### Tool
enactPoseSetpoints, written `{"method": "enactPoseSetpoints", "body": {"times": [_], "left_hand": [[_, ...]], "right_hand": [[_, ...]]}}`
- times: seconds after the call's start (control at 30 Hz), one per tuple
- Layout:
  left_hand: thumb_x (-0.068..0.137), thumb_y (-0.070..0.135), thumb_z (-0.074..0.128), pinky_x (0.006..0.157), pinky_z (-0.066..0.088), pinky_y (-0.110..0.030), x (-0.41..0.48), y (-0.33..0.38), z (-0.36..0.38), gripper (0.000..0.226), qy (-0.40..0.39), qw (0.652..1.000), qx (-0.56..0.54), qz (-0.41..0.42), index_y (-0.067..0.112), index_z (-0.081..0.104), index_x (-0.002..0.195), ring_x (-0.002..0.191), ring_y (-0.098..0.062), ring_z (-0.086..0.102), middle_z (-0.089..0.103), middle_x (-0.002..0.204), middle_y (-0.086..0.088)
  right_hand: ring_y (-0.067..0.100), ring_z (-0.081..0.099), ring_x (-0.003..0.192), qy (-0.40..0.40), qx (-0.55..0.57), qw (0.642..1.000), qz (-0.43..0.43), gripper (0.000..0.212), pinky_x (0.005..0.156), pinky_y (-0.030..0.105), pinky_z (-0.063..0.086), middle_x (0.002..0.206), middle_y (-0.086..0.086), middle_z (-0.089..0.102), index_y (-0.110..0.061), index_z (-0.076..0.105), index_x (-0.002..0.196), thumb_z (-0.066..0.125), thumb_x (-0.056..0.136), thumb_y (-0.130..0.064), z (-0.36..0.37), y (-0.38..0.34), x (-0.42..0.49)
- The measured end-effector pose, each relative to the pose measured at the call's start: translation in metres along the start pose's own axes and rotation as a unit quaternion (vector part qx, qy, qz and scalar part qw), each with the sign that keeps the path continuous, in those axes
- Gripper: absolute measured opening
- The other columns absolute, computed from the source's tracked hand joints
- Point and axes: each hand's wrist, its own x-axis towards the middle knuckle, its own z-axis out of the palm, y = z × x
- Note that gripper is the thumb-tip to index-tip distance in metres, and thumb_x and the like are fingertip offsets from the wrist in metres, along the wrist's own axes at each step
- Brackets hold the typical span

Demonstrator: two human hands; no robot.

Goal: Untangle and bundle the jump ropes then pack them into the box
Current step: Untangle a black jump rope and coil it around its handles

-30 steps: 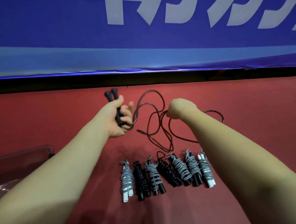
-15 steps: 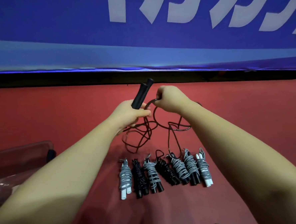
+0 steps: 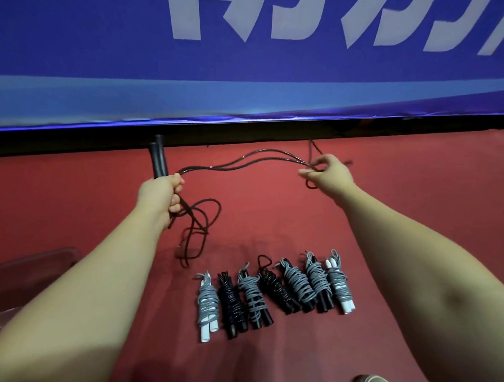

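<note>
The left hand (image 3: 164, 193) grips both black handles (image 3: 158, 158) while the right hand (image 3: 326, 173) pinches the rope (image 3: 243, 162), probably pulling it straight for wrapping.

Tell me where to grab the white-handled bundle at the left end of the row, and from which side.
Grip the grey-wrapped middle of the left-end bundle, probably from above and its open left side. The cord binds both white handles there, and the black bundle lies close on its right, leaving little room on that side.
</note>
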Motion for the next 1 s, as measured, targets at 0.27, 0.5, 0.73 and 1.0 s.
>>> {"method": "enactPoseSetpoints", "body": {"times": [0.27, 0.5, 0.73, 1.0], "left_hand": [[0.097, 0.009, 0.042, 0.028, 0.013, -0.011, 0.017, -0.019, -0.033, 0.027, 0.075, 0.996, 0.001, -0.052, 0.014, 0.044, 0.070, 0.024, -0.001, 0.021, 0.032, 0.063, 0.001], [0.089, 0.011, 0.061, 0.047, 0.027, -0.023, 0.008, -0.040, -0.029, 0.006, 0.075, 0.943, 0.323, -0.024, 0.012, 0.058, 0.094, 0.049, -0.019, 0.036, 0.046, 0.061, -0.006], [0.100, 0.013, 0.044, 0.034, 0.019, -0.013, -0.035, -0.005, 0.043, 0.024, -0.202, 0.978, 0.039, 0.023, 0.012, 0.055, 0.121, 0.033, -0.001, 0.022, 0.062, 0.108, -0.007], [0.099, 0.027, 0.044, 0.033, 0.019, -0.014, -0.051, -0.008, 0.034, 0.027, -0.351, 0.926, 0.113, -0.077, 0.005, 0.058, 0.091, 0.031, -0.001, 0.021, 0.061, 0.062, -0.002]], "right_hand": [[0.037, 0.052, 0.099, 0.142, -0.304, 0.905, -0.260, 0.024, 0.077, 0.040, 0.039, 0.108, 0.015, 0.054, -0.008, 0.062, 0.091, 0.062, 0.068, -0.003, 0.004, 0.007, -0.005], [0.030, 0.055, 0.091, 0.030, -0.165, 0.960, -0.223, 0.028, 0.073, 0.035, 0.040, 0.104, 0.009, 0.054, -0.010, 0.054, 0.100, 0.056, 0.074, 0.003, 0.034, 0.001, -0.029], [0.028, 0.046, 0.080, -0.034, -0.180, 0.940, -0.288, 0.032, 0.062, 0.034, 0.030, 0.096, 0.005, 0.049, -0.010, 0.047, 0.101, 0.045, 0.075, 0.008, 0.053, -0.039, -0.047], [0.033, 0.047, 0.075, 0.026, -0.160, 0.940, -0.301, 0.024, 0.058, 0.035, 0.033, 0.095, 0.010, 0.050, -0.012, 0.041, 0.096, 0.046, 0.080, 0.006, 0.054, -0.054, -0.053]]}}
